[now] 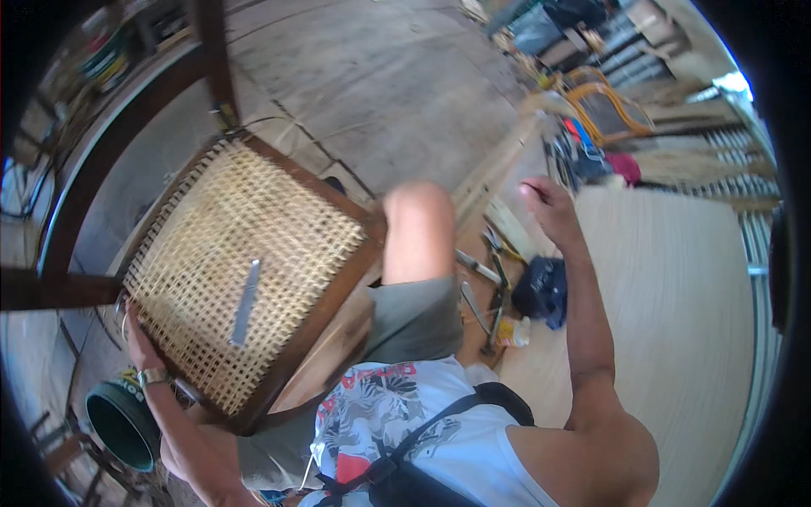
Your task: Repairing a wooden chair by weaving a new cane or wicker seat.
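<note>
A dark wooden chair with a woven cane seat (228, 228) lies tilted across my lap, on my left. On the weave rests a flat grey metal strip (245, 302). My left hand (139, 340) is at the seat's left edge, by the corner where the curved dark back frame (80, 186) joins. Its fingers are bent and partly hidden by the frame; a thin pale strand shows beside them. Raised well away from the chair, my right hand (549, 211) is closed, thumb against fingers, above the pale board. Anything between those fingers is too small to make out.
Pliers (503, 245), a hammer (494, 325) and other tools lie right of my knee, near a dark blue bag (541, 291) and a small white-yellow bottle (512, 331). A pale board (667, 296) spans the right. A green bucket (127, 422) stands lower left.
</note>
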A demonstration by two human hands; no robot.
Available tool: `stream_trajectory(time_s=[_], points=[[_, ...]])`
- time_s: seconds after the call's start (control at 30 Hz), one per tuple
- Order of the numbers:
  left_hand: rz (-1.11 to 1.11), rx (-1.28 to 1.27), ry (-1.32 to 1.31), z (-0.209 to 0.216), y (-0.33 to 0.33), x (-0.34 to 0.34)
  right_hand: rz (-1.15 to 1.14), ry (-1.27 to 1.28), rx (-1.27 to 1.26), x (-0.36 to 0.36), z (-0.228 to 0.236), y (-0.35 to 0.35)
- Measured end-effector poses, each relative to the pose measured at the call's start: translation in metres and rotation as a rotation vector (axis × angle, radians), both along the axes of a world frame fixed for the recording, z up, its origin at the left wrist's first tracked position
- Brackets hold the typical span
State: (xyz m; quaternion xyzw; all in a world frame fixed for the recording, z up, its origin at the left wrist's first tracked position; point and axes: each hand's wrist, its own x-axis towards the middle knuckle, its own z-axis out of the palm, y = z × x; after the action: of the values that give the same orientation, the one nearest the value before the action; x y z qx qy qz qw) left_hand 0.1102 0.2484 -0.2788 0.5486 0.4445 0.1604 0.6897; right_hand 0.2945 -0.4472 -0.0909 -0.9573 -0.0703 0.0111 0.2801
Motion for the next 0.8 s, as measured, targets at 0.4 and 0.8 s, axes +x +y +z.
stream_trajectory(time_s=[0.4, 0.8], points=[[-0.166, 0.214, 0.093, -0.044, 0.042, -0.026, -0.393, 0.402, -0.109, -0.22, -0.206, -0.103], [-0.122, 0.263, 0.063, -0.049, -0.005, 0.002, -0.471, 0.663, -0.194, -0.235, -0.306, -0.149]])
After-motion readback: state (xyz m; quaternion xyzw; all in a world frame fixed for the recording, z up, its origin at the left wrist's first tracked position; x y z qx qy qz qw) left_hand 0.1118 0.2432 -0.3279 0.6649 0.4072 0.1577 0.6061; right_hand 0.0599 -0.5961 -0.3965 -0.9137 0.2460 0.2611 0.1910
